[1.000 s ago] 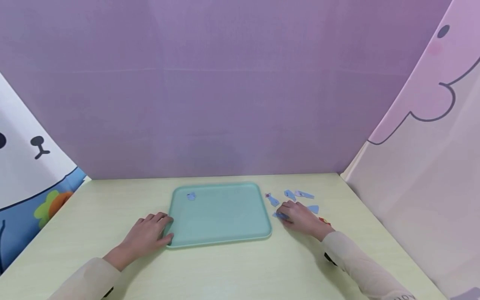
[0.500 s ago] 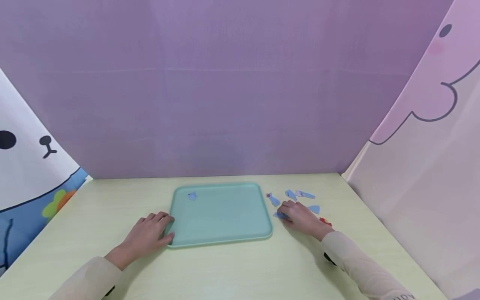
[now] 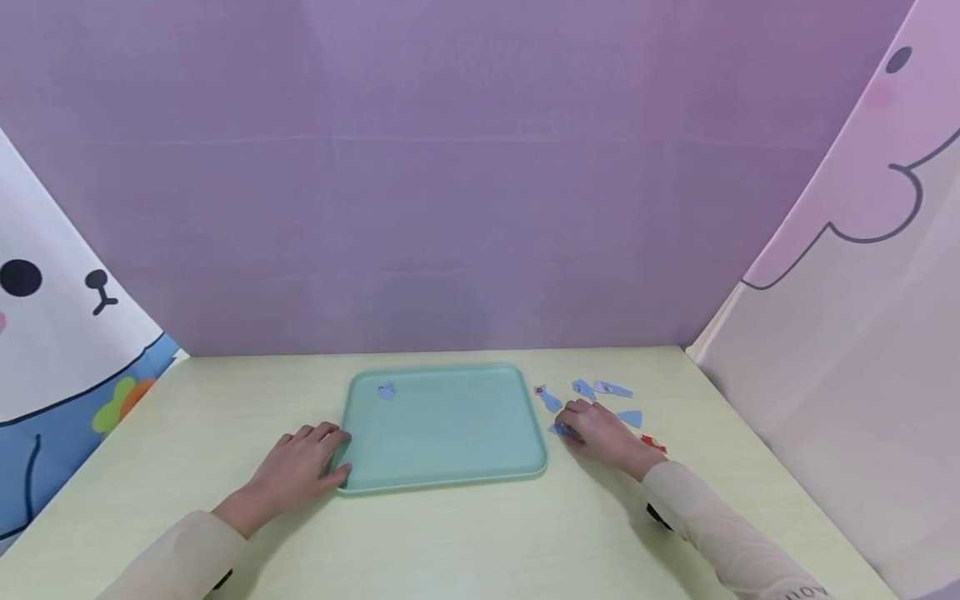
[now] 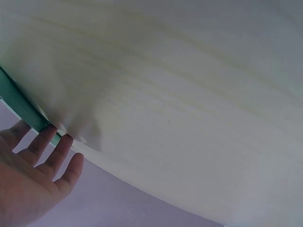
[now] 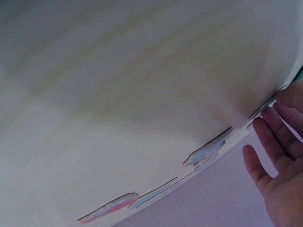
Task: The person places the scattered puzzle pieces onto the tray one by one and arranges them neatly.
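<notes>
My left hand point(image 3: 298, 468) rests at the left side of a mint-green tray point(image 3: 442, 479), fingers and thumb spread along its rim. In the left wrist view the fingertips meet the edge of the tray point(image 4: 23, 111). Right of the tray, my right hand point(image 3: 600, 435) bends down over a flat blue printed piece point(image 3: 564, 431), which its fingers partly cover. Thumb and forefinger come together at that piece point(image 5: 262, 108) in the right wrist view, pinching it close over the table. A small blue piece point(image 3: 386, 391) lies in the tray's far left part.
Beyond the right hand lie several flat blue pieces, among them a long one point(image 3: 613, 389), a tapered one point(image 3: 549, 398) and a wider one point(image 3: 631, 418). A red piece point(image 3: 654, 444) lies by the right wrist. A purple cloth point(image 3: 450, 208) closes off the table's far edge.
The head view has shifted slightly, moving the scene a little to the right. Both hands keep their places, at the tray and at the blue piece.
</notes>
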A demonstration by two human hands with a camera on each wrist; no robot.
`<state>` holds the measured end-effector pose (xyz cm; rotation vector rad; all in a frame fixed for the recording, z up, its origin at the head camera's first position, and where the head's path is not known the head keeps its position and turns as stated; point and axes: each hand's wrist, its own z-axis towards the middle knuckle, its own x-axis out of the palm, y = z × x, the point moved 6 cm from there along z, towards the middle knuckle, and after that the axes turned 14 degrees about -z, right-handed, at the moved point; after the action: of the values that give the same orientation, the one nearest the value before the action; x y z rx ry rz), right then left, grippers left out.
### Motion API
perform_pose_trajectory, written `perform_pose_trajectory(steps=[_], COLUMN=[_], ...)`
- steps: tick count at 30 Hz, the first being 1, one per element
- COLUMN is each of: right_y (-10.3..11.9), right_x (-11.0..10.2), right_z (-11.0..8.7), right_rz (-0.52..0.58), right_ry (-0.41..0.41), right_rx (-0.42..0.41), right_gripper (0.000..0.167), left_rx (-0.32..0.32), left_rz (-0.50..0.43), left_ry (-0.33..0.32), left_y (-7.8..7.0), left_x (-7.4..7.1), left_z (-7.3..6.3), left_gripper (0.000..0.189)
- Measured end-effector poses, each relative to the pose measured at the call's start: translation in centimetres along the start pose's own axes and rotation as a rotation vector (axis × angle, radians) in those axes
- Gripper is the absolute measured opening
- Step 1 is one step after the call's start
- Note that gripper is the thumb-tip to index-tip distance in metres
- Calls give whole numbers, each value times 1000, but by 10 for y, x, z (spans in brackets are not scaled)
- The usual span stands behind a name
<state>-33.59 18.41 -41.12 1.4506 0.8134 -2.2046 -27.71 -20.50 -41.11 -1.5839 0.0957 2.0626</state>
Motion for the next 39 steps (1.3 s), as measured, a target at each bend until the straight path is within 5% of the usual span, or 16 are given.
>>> perform_pose_trajectory(steps=[15, 39], right_y=[0, 5], right_x=[3, -10], right_z=[3, 16], right_rz=[50, 39], right_ry=[53, -44], right_rx=[33, -13], right_gripper=[19, 18], left_rx=[-9, -14], left_rz=[-4, -15], left_ry=[-3, 9], left_y=[4, 8], left_x=[3, 5], left_z=[0, -1], left_gripper=[41, 42])
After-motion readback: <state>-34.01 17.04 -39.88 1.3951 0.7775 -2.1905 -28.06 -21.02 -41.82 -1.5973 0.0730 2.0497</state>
